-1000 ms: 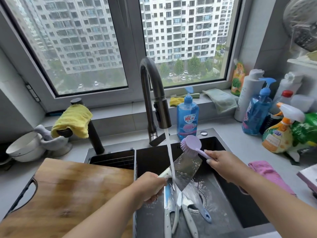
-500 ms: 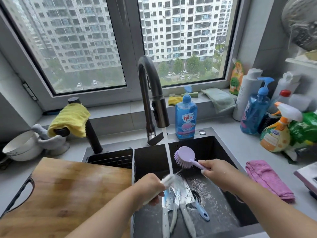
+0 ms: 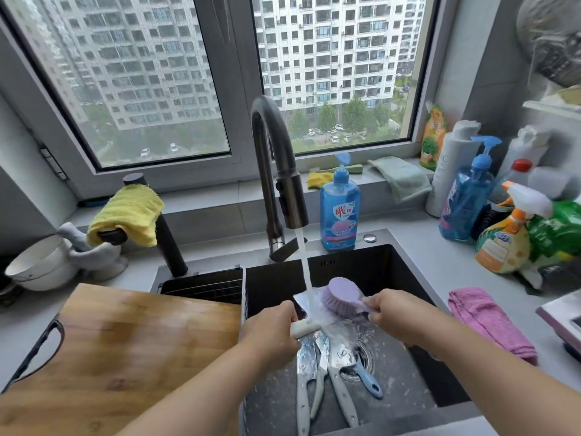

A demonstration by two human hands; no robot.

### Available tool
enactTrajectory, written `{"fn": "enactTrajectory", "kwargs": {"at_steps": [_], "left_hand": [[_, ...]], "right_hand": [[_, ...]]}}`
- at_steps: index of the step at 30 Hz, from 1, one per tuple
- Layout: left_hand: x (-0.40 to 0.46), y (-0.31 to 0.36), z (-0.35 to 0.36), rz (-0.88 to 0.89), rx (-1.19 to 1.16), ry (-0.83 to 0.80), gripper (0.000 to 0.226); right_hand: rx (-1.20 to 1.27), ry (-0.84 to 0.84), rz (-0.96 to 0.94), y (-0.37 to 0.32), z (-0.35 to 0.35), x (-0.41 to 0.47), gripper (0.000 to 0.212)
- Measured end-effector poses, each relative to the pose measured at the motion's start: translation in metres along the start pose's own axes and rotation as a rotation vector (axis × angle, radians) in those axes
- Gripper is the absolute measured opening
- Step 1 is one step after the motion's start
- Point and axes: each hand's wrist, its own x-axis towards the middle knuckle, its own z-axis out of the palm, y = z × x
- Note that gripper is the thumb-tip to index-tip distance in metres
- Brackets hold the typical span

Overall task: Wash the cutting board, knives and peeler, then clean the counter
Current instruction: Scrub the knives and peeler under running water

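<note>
Over the dark sink (image 3: 418, 366), my left hand (image 3: 270, 333) grips the pale handle of a cleaver (image 3: 306, 325) and holds its blade under the running water. My right hand (image 3: 397, 313) grips the handle of a purple dish brush (image 3: 341, 294), whose bristles press on the blade. Several pale-handled knives (image 3: 317, 372) and a blue-handled peeler (image 3: 366, 377) lie on the sink floor by the drain. The wooden cutting board (image 3: 125, 347) lies on the left, partly over the sink's edge.
The black tap (image 3: 273, 171) runs a stream of water. A blue soap bottle (image 3: 339, 209) stands behind the sink. A pink cloth (image 3: 490, 322) lies on the grey counter (image 3: 434, 265) at right, near several cleaning bottles (image 3: 500, 240). A white bowl (image 3: 41, 265) and yellow cloth (image 3: 125, 215) are on the left.
The cleaver blade has dropped from upright to lying flatter under the stream. My right hand has brought the brush down onto the blade.
</note>
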Motion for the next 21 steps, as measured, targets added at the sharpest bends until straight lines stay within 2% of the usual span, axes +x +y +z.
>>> {"fn": "enactTrajectory", "kwargs": {"at_steps": [3,5,8,10,15,19,21], "left_hand": [[0.001,-0.001,-0.003,0.012,0.041,0.018,0.023],[0.002,0.001,-0.004,0.031,0.052,0.018,0.023],[0.003,0.007,-0.007,0.064,0.071,0.027,0.024],[0.003,0.008,-0.009,0.081,0.082,0.025,0.027],[0.007,0.005,-0.008,0.064,0.068,0.041,0.024],[0.009,0.003,-0.010,0.060,0.067,0.089,0.023],[0.010,0.000,-0.011,0.059,0.069,0.110,0.023]], "right_hand": [[0.146,-0.061,-0.084,-0.008,0.000,-0.009,0.029],[0.185,-0.033,-0.097,-0.012,0.002,-0.008,0.029],[0.101,0.091,0.009,-0.001,-0.001,0.012,0.034],[0.039,0.103,0.059,0.003,-0.003,0.015,0.035],[0.203,0.021,-0.121,-0.016,0.001,-0.005,0.027],[0.150,0.149,0.036,0.006,-0.002,0.013,0.029],[0.088,0.150,0.096,0.017,0.000,0.013,0.029]]}}
